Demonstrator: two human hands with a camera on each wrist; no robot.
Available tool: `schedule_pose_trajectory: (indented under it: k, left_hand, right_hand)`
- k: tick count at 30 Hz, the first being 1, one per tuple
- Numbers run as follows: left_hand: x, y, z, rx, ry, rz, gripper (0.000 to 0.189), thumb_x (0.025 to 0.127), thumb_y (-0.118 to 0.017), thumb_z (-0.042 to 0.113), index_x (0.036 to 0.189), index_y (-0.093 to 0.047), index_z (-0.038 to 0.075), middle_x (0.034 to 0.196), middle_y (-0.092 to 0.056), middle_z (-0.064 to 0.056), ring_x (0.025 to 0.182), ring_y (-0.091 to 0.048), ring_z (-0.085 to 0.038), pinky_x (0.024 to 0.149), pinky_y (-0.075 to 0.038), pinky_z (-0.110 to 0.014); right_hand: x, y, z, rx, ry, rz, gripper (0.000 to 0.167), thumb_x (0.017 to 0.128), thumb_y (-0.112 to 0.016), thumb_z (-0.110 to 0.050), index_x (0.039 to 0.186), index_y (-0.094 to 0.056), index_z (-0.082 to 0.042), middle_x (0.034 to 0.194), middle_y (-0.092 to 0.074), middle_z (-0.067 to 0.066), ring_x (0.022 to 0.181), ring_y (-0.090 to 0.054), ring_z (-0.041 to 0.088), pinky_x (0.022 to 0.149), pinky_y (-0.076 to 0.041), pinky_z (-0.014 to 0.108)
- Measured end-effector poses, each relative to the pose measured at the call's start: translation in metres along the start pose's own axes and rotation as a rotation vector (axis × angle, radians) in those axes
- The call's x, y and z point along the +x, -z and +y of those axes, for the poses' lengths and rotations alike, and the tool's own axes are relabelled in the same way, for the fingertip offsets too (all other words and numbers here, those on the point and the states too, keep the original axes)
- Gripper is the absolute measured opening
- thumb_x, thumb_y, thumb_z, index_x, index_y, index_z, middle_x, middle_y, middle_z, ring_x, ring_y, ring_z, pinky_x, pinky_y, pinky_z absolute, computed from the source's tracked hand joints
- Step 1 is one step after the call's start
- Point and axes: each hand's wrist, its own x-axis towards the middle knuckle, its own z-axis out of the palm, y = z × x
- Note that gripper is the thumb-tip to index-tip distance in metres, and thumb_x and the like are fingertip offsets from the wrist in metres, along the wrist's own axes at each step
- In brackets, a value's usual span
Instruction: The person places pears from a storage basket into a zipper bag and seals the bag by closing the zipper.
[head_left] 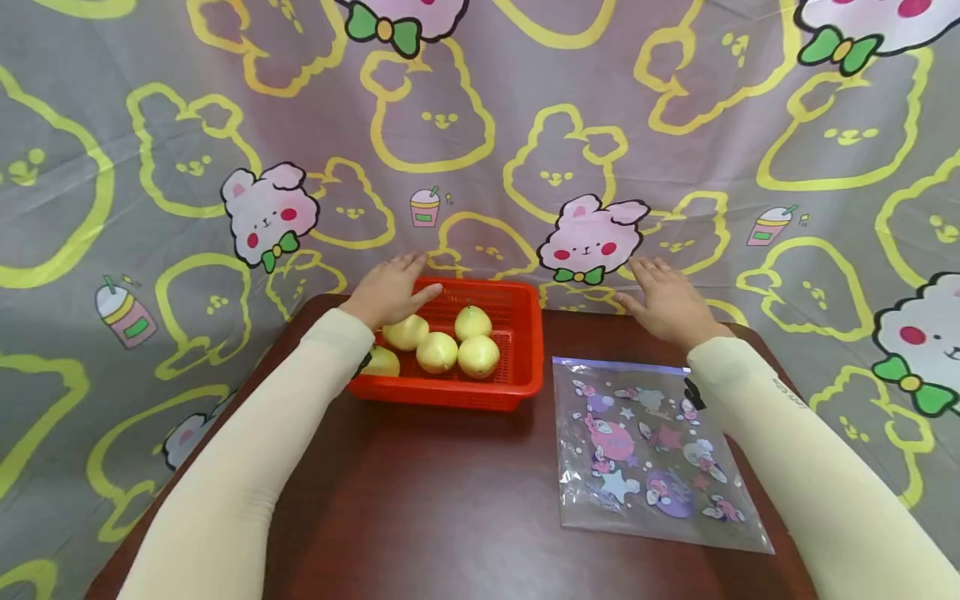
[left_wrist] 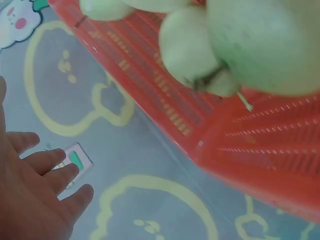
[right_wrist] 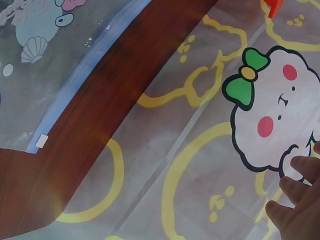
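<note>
Left hand (head_left: 390,292) and right hand (head_left: 670,302) are hovering empty, fingers extended; cupping a fruit (head_left: 437,352) gently is likely avoiding bruises.

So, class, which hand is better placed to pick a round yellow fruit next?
Likely the left hand: it is near the red plastic basket holding the fruits; the right hand is farther off.

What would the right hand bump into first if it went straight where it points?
The right hand would probably meet the patterned cloth first, around the printed bunny beside it. How big the gap is, the pictures don't settle.
</note>
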Motion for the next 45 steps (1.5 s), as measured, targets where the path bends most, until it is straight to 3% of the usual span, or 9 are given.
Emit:
schedule_pose_trajectory:
  k: [5,13,16,23,36,40,45]
  left_hand:
    - [-0.001,0.003,0.008,-0.020,-0.033,-0.013,0.081,0.098,-0.037,0.061,0.153,-0.024,0.003,0.155,-0.024,-0.022,0.142,-0.022,-0.038,0.113,-0.018,-0.051]
    - [-0.002,0.022,0.022,-0.111,0.004,-0.020,0.088,0.094,-0.041,0.066,0.153,-0.025,0.003,0.154,-0.028,-0.019,0.141,-0.026,-0.037,0.112,-0.020,-0.053]
    - [0.000,0.021,0.035,-0.112,-0.052,-0.010,0.082,0.095,-0.047,0.060,0.152,-0.029,0.005,0.153,-0.033,-0.018,0.139,-0.030,-0.036,0.111,-0.023,-0.053]
    - [-0.010,0.017,0.069,-0.058,-0.241,0.085,0.067,0.094,-0.061,0.042,0.146,-0.042,0.005,0.143,-0.047,-0.014,0.131,-0.044,-0.032,0.105,-0.036,-0.048]
    - [-0.030,0.011,0.120,-0.083,-0.303,0.052,0.065,0.092,-0.064,0.044,0.142,-0.049,0.006,0.139,-0.053,-0.012,0.128,-0.048,-0.028,0.103,-0.039,-0.045]
    - [-0.039,0.007,0.134,-0.095,-0.342,0.079,0.064,0.090,-0.066,0.044,0.141,-0.051,0.007,0.138,-0.054,-0.010,0.128,-0.048,-0.026,0.103,-0.040,-0.043]
    - [-0.047,0.002,0.155,-0.110,-0.445,0.144,0.061,0.089,-0.069,0.040,0.137,-0.054,0.006,0.133,-0.058,-0.011,0.124,-0.052,-0.024,0.102,-0.041,-0.039]
  right_hand:
    - [-0.003,-0.003,0.001,-0.024,0.018,0.022,0.074,0.100,-0.046,-0.047,0.153,-0.022,-0.002,0.154,-0.024,0.024,0.143,-0.013,0.043,0.112,-0.013,0.057]
    - [-0.006,-0.011,-0.001,0.001,0.046,0.069,0.070,0.099,-0.054,-0.037,0.153,-0.025,-0.003,0.154,-0.028,0.022,0.143,-0.018,0.040,0.113,-0.014,0.053]
    - [-0.011,-0.012,0.003,0.001,0.037,0.084,0.070,0.098,-0.056,-0.036,0.152,-0.028,-0.003,0.153,-0.030,0.021,0.142,-0.021,0.039,0.112,-0.017,0.053]
    - [-0.027,-0.017,0.003,0.013,0.050,0.082,0.070,0.096,-0.061,-0.035,0.150,-0.032,-0.003,0.151,-0.034,0.020,0.140,-0.026,0.039,0.110,-0.022,0.055]
    - [-0.062,-0.024,0.010,0.038,0.040,0.070,0.069,0.098,-0.052,-0.045,0.152,-0.031,-0.007,0.153,-0.032,0.018,0.139,-0.029,0.039,0.108,-0.026,0.056]
    - [-0.069,-0.029,0.014,0.038,0.051,0.099,0.068,0.099,-0.054,-0.043,0.151,-0.032,-0.005,0.152,-0.035,0.018,0.137,-0.033,0.037,0.107,-0.029,0.055]
    - [-0.079,-0.030,0.018,0.085,0.025,0.145,0.066,0.097,-0.059,-0.036,0.150,-0.034,-0.004,0.150,-0.038,0.019,0.134,-0.037,0.039,0.105,-0.031,0.056]
